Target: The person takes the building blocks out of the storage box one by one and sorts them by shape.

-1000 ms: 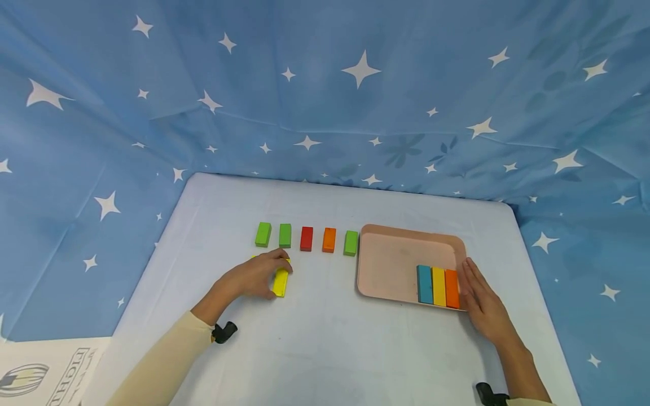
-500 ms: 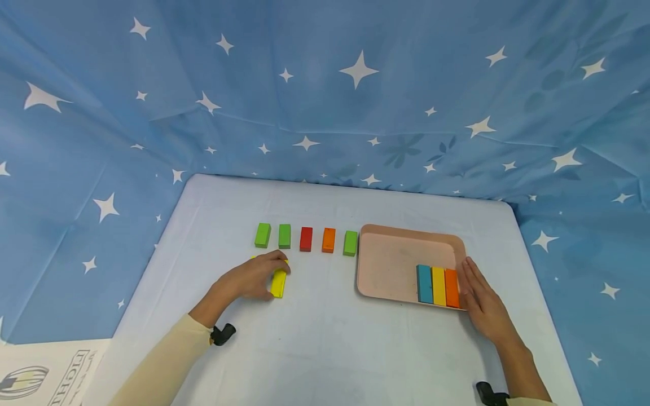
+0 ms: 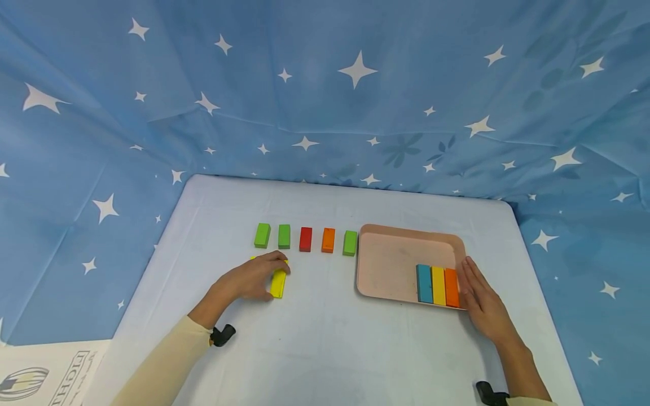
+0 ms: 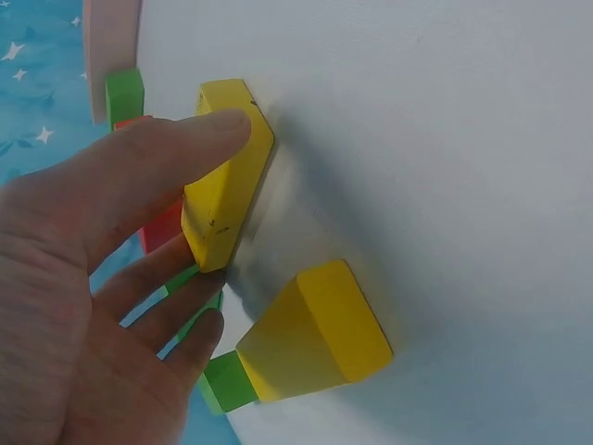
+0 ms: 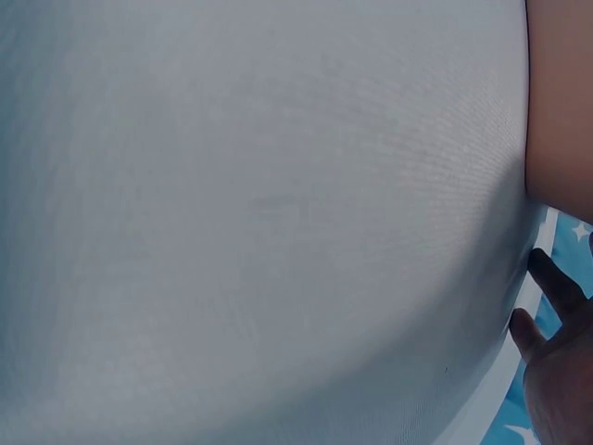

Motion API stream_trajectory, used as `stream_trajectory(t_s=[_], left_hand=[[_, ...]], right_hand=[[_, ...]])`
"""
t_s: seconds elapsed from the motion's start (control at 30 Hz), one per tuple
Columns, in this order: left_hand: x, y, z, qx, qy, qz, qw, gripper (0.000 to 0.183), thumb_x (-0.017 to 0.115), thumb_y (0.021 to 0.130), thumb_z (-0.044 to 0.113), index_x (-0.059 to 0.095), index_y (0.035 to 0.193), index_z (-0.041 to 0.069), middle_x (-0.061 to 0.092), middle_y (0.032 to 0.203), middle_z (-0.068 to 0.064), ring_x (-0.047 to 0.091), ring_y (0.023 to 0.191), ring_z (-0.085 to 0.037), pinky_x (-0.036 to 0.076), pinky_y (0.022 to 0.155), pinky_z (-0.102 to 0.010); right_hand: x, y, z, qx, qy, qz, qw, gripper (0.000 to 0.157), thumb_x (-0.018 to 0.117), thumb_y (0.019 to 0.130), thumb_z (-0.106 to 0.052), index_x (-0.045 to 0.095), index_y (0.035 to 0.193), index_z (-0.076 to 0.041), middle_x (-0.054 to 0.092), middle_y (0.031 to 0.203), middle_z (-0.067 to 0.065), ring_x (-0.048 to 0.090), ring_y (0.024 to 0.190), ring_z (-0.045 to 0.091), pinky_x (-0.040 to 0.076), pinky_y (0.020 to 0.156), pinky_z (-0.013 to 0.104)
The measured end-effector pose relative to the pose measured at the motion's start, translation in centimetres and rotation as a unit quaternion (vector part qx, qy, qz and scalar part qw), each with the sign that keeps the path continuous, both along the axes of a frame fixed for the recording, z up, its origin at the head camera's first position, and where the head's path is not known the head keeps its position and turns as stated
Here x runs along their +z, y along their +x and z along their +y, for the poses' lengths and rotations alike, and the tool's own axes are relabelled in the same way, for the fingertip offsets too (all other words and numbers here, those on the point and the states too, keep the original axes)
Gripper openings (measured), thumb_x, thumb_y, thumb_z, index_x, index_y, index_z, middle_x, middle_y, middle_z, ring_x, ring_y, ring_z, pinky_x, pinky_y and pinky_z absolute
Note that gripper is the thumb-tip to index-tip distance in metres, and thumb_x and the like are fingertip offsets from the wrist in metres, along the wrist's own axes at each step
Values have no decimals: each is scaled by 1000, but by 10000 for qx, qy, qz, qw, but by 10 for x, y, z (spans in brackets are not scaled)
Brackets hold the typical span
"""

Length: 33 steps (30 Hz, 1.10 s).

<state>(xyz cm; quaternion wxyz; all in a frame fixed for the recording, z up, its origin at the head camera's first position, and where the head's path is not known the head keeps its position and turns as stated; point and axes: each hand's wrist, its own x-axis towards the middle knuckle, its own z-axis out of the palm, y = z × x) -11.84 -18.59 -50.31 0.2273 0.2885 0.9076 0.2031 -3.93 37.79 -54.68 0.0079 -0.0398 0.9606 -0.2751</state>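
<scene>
A yellow block (image 3: 278,285) is pinched between the thumb and fingers of my left hand (image 3: 253,277), at the left of the white table. Another yellow block (image 4: 320,329) stands just beside it in the left wrist view; the hand hides most of it from the head camera. My right hand (image 3: 484,307) lies along the right edge of a pink tray (image 3: 391,265), its fingers straight against the rim. Inside the tray, a blue block (image 3: 424,283), a yellow block (image 3: 439,286) and an orange block (image 3: 451,288) sit side by side in the near right corner.
Behind the left hand runs a row of blocks: a green block (image 3: 262,235), another green block (image 3: 284,237), a red block (image 3: 306,239), an orange block (image 3: 328,240) and a green block (image 3: 350,243) near the tray. Printed paper (image 3: 51,372) lies at lower left.
My left hand and the yellow block it pinches have shifted very slightly left. My right hand, the tray and the other blocks stay as they were.
</scene>
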Motion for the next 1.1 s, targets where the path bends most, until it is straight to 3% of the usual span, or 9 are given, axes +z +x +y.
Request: stream_trajectory(t_s=[0.3,0.53,1.1], left_hand=[[5,1,1,129,-96,52,9999,63,90,77,14,67,135,19,46,159,-8,46,145,-31,48,113,-48],[10,0,11,138,202,126,9996,58,86,81,15,67,136,21,49,155,-4,49,142,-28,48,112,-48],[21,-23,85,-551,768,44,9955,51,77,93,23,62,142,21,54,152,6,49,142,-18,44,117,-44]], right_hand=[[0,1,0,48,-71,-7,10000,63,44,111,-28,17,168,-18,11,176,6,13,162,34,24,115,75],[-2,2,1,73,-31,36,10000,63,44,111,-27,18,168,-18,11,176,5,12,162,31,23,117,73],[1,1,0,28,-51,18,10000,62,44,111,-27,18,168,-18,13,176,6,14,162,32,22,119,72]])
